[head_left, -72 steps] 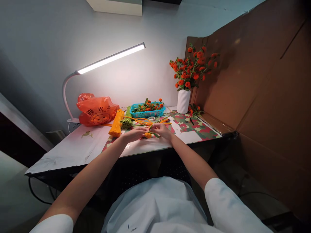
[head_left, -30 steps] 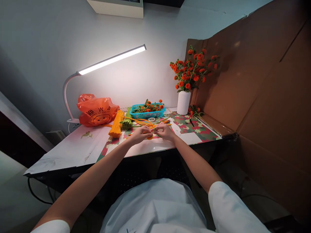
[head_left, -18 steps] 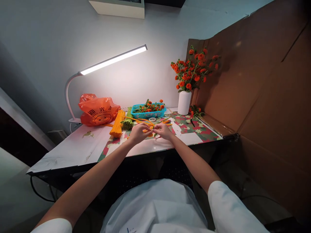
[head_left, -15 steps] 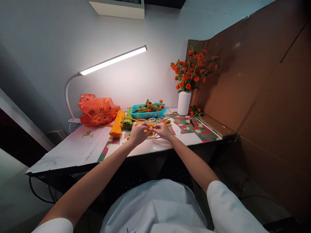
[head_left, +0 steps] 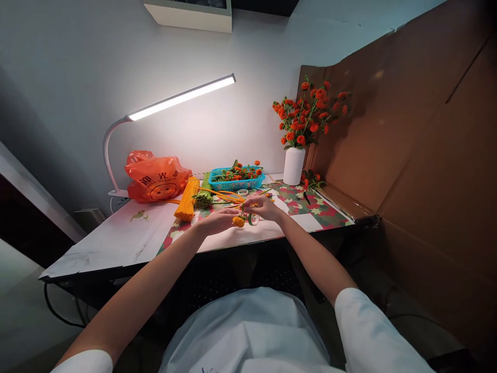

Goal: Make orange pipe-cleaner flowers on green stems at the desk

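A small yellow-orange chenille flower (head_left: pixel 238 221) hangs head down between my hands, its short green stem pointing up. My left hand (head_left: pixel 217 223) reaches in from the left, its fingers rather straight and their tips closed at the flower's stem. From the other side my right hand (head_left: pixel 264 207) pinches the top of the stem between thumb and fingers. A roll of green tape (head_left: pixel 253 219) dangles just under the right fingers. Behind the hands lie loose orange pipe cleaners (head_left: pixel 229 195) and another tape roll (head_left: pixel 243 192).
Bundles of orange (head_left: pixel 187 201) and green pipe cleaners (head_left: pixel 203 197) lie left of the hands. Behind stand a blue basket (head_left: pixel 236 184) of orange flowers and a white vase (head_left: pixel 294 167). An orange bag (head_left: pixel 157 178) and lamp (head_left: pixel 182 97) are at left; cardboard (head_left: pixel 404 119) walls the right.
My hands have drawn slightly apart, the left one lower and flatter. The flower, mostly covered by fingers before, now shows below them, as does the tape roll.
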A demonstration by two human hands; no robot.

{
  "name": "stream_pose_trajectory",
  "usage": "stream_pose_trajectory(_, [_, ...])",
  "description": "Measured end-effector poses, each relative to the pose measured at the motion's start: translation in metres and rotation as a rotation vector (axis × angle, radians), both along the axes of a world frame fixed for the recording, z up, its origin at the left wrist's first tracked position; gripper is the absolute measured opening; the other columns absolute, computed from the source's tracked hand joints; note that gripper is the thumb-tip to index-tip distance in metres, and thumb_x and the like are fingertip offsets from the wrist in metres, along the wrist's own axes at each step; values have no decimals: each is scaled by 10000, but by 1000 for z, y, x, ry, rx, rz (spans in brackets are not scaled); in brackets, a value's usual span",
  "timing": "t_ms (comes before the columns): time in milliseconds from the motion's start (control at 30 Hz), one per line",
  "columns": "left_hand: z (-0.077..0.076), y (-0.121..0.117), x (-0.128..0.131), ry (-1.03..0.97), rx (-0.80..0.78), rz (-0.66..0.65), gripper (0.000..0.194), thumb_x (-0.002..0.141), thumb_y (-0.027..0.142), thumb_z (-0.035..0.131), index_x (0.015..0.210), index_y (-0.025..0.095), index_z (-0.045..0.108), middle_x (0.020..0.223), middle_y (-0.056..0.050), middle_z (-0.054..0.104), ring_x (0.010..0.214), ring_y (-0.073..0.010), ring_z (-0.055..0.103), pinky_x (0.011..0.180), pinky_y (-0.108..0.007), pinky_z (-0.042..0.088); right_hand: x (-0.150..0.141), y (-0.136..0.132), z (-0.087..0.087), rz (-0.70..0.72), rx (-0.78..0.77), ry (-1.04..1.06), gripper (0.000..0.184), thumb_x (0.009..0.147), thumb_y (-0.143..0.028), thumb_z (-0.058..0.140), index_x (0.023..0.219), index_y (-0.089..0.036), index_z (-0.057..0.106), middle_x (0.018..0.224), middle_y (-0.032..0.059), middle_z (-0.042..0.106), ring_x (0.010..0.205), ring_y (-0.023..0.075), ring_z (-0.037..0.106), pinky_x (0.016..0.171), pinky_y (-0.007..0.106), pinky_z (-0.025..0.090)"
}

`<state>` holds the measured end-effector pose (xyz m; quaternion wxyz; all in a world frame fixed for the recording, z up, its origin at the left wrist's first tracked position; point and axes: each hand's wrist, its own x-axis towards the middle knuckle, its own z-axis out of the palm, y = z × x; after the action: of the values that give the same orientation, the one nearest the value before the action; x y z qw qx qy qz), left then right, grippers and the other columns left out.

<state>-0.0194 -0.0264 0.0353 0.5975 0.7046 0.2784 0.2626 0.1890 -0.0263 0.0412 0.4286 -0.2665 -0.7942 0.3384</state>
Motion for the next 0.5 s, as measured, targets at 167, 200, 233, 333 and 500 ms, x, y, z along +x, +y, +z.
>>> stream_pose_trajectory(167, [6, 3, 5, 274, 381, 246, 394, 729, 538, 661, 769, 154, 735, 767, -79, 689, 754, -199, 606, 728, -311, 448, -6, 5, -5, -171, 3, -110, 301, 754, -457, 686, 710, -160, 702, 664, 21, 610, 745, 162, 554, 671, 266, 403])
stream_pose_trajectory(200, [8, 3, 6, 328, 518, 322, 371, 733, 529, 659, 720, 165, 731, 741, -71, 687, 738, -196, 601, 722, -308, 442, -7, 5, -6, -215, 16, -126, 286, 759, -443, 686, 706, -162, 706, 663, 22, 614, 755, 165, 554, 677, 265, 397])
stream_pose_trajectory(233, [10, 3, 8, 372, 649, 394, 350, 740, 514, 658, 676, 177, 725, 729, -66, 688, 723, -193, 596, 721, -307, 437, -9, 5, -7, -258, 29, -136, 269, 765, -428, 683, 708, -167, 713, 666, 24, 622, 766, 169, 554, 685, 267, 391])
stream_pose_trajectory(333, [14, -1, 11, 439, 920, 519, 294, 773, 451, 645, 631, 203, 714, 803, -59, 709, 752, -196, 608, 777, -320, 426, -12, 4, -7, -339, 64, -155, 216, 775, -391, 684, 742, -184, 739, 672, 28, 643, 778, 173, 551, 707, 273, 374])
stream_pose_trajectory(500, [14, -4, 11, 376, 845, 396, 317, 779, 484, 631, 657, 203, 714, 837, -68, 712, 812, -215, 618, 797, -331, 441, -6, 7, -6, -281, 74, -172, 210, 734, -395, 738, 789, -194, 761, 670, 23, 656, 731, 160, 545, 682, 266, 363])
